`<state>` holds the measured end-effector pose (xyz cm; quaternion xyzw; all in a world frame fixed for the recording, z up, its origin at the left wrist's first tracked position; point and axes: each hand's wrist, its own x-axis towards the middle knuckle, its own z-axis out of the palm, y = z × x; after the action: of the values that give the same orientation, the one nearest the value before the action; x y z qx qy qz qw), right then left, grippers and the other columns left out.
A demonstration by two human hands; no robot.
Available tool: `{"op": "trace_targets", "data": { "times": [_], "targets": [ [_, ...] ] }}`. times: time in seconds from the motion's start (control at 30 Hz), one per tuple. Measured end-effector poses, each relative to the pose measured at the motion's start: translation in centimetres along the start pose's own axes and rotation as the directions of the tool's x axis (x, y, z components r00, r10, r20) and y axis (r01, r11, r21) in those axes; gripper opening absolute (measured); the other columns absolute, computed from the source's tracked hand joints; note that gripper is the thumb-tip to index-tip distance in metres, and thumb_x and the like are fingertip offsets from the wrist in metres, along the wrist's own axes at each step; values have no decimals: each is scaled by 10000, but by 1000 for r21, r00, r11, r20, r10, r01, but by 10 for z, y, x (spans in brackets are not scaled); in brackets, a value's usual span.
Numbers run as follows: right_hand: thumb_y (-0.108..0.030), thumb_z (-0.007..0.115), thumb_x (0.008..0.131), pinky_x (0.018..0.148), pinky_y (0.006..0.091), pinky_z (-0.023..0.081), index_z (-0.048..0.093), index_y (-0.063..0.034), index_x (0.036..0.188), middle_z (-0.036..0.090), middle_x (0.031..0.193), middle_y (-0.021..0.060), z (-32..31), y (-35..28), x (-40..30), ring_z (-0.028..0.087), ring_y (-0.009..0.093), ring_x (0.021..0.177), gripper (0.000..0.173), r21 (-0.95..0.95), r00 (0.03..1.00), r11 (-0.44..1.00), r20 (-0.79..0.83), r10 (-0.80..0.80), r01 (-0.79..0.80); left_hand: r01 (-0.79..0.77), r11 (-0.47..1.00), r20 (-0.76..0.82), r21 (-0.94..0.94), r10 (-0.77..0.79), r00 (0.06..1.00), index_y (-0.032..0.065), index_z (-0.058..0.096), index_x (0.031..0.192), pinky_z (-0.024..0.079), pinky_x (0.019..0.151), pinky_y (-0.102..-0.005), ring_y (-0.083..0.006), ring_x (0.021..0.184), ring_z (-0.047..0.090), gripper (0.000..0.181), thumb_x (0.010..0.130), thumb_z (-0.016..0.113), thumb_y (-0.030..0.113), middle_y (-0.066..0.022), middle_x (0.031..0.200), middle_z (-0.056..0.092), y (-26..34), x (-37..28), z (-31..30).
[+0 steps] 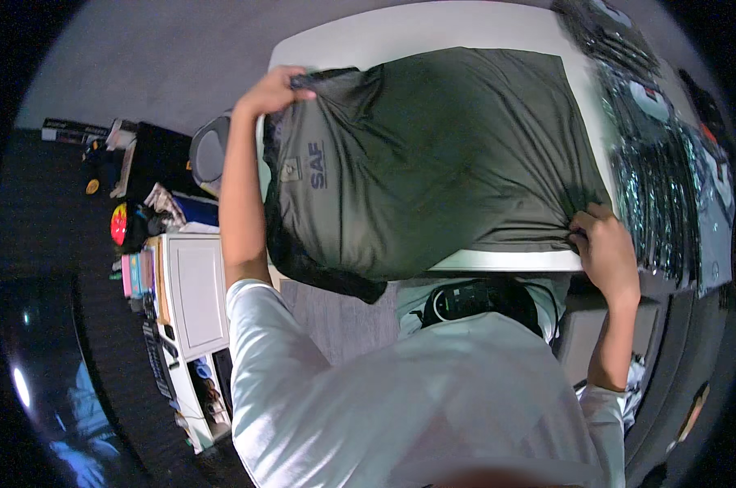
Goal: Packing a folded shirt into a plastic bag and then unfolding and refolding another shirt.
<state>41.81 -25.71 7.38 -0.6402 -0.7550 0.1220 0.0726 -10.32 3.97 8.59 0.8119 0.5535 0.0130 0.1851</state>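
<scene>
A dark green short-sleeved shirt point(453, 152) lies spread sideways over a white table point(429, 24), its collar end at the left and its hem at the right. Printed letters and a small tag show near the collar end. My left hand point(276, 91) pinches the fabric at the far left corner, by a dark sleeve. With bunched cloth between its fingers, my right hand point(603, 247) grips the near right corner of the hem. A black sleeve at the near left hangs over the table's front edge.
Garments in clear plastic bags point(654, 189) are stacked along the right side. At the left stand a white cabinet point(197, 296) with items on top and a grey round-backed seat point(209, 152). A black device point(484, 305) rests at my waist, below the table edge.
</scene>
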Motion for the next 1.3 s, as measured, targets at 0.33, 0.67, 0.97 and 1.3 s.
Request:
{"op": "trace_targets", "data": {
  "times": [0.33,0.67,0.97,1.3],
  "targets": [
    [-325,709,907,837,488,529,727,-23,1037,682,948,237,-46,-49,62,653,413,912,330,-198,999,980,3,35,-33,19,872,-36,-489,-42,998,47,673,1289,447,999,-290,-139,1116,601,417,975,689,320,-87,1180,702,-31,21,-8],
    [-324,622,1014,902,345,520,660,-37,1288,734,1137,68,29,-199,334,654,205,1079,399,489,686,482,-559,-466,727,-478,362,-373,-800,324,870,68,623,1053,465,710,-206,-55,792,573,316,788,631,-105,44,847,604,-9,11,-23],
    [-438,634,986,477,312,373,691,-61,801,559,569,-5,34,-238,429,500,126,512,423,648,816,737,312,-487,193,-481,435,-571,-761,-100,815,65,623,987,486,776,-222,-109,822,602,309,760,559,-135,22,858,608,-40,13,-2],
    [-374,746,923,602,202,455,676,-75,1059,673,866,1,68,-244,494,608,43,768,336,509,779,852,482,-402,125,-149,699,-491,-700,-319,810,19,723,1134,554,821,-360,-245,959,729,310,920,681,239,-154,1013,744,-110,51,52]
  ]
}}
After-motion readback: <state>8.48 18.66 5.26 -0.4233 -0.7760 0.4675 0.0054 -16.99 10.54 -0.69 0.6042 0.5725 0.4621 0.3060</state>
